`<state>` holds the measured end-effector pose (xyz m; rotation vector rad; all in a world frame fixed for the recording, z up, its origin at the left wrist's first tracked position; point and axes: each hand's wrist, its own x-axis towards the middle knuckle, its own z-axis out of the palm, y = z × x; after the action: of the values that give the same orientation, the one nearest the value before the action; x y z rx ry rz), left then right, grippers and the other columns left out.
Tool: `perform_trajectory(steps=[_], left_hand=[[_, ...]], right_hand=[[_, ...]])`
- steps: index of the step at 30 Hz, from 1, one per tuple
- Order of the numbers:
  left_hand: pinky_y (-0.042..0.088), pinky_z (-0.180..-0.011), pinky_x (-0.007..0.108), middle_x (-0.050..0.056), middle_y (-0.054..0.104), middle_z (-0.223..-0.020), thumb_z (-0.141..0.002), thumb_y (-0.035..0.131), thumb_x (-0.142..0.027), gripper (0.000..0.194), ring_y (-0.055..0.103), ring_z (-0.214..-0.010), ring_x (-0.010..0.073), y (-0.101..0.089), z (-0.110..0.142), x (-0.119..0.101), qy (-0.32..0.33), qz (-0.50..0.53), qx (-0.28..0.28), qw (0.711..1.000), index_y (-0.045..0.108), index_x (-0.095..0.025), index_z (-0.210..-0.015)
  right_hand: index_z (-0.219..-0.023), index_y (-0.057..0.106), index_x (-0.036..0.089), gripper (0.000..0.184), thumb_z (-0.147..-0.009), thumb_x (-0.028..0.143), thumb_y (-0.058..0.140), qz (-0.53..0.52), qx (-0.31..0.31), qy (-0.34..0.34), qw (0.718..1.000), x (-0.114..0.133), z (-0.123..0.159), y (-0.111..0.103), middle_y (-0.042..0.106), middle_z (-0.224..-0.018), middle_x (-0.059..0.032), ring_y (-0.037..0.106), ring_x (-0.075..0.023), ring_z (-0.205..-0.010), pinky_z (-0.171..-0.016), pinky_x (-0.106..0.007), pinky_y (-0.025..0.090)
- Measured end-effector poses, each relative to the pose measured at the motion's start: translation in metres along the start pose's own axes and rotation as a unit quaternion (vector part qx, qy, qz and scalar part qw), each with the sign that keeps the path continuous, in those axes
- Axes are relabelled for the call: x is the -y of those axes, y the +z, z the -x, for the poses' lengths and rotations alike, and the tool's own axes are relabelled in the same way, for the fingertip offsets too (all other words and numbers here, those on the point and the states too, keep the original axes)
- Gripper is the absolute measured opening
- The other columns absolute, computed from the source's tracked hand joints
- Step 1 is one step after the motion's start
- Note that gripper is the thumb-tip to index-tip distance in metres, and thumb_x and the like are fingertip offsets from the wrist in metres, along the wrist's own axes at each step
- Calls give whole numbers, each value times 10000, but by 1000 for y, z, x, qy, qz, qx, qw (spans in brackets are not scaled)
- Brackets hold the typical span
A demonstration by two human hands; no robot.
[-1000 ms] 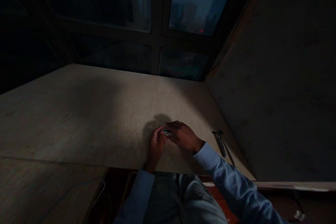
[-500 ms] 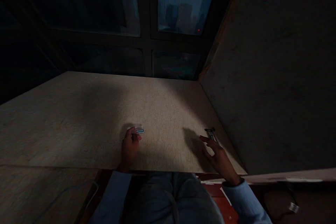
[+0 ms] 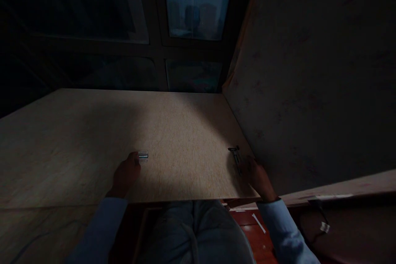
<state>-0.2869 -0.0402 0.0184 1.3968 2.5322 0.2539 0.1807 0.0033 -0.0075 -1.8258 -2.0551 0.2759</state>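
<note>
My left hand (image 3: 126, 173) is closed with its fingertips on the left end of a small clear plastic case (image 3: 143, 155), which has a shiny metallic strip inside. The case is low at the tabletop. To the right, a T-shaped razor (image 3: 236, 160) in dark and silvery metal lies with its head pointing away from me. My right hand (image 3: 258, 178) is low beside the razor's handle, on its right side, with fingers bent and slightly apart. Deep shadow hides whether those fingers touch the handle.
The pale speckled tabletop (image 3: 173, 128) meets a patterned wall (image 3: 309, 90) on the right and dark windows (image 3: 194, 4) at the back. A thin cable (image 3: 46, 234) lies at the lower left. Below the front edge is a reddish floor (image 3: 247, 231) with a white stick (image 3: 258, 223).
My right hand has come down to the right side of the razor's handle. The left hand still holds the clear case, now by its left end. The whole view has shifted slightly.
</note>
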Motion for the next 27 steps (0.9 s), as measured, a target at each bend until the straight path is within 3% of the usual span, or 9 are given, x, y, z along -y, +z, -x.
perform_trajectory(steps=[6, 12, 21, 27], left_hand=[[488, -721, 368, 201, 710, -1026, -965, 278, -274, 440, 691, -916, 318, -6, 3, -11, 3, -55, 19, 998, 515, -135, -1308], [484, -710, 370, 200, 706, -1025, -944, 293, -247, 438, 690, -934, 326, -6, 2, -14, -7, -87, 39, 995, 495, -145, -1319], [475, -751, 333, 179, 708, -1077, -941, 342, -217, 446, 688, -964, 280, -6, 8, -14, -12, -44, 20, 999, 496, -165, -1356], [460, -765, 320, 153, 716, -1072, -998, 302, -363, 442, 686, -949, 265, 4, 16, -5, 4, 6, -29, 1000, 523, -172, -1329]], right_hand=[[-1121, 581, 99, 387, -897, 414, 591, 69, 57, 34, 995, 18, -7, -1, 645, -1009, -191, 651, -264, -876, -745, -314, 446], [-1118, 573, 89, 330, -913, 347, 559, 77, 88, 74, 990, 36, -16, -6, 640, -996, -185, 669, -231, -775, -631, -282, 407], [-990, 546, 157, 232, -855, 341, 586, 0, 109, 58, 992, 28, -19, 11, 651, -781, -89, 619, -202, -641, -555, -272, 362], [-956, 551, 181, 260, -814, 389, 612, -31, 106, -2, 994, 62, -18, 28, 650, -835, -86, 633, -211, -717, -595, -282, 391]])
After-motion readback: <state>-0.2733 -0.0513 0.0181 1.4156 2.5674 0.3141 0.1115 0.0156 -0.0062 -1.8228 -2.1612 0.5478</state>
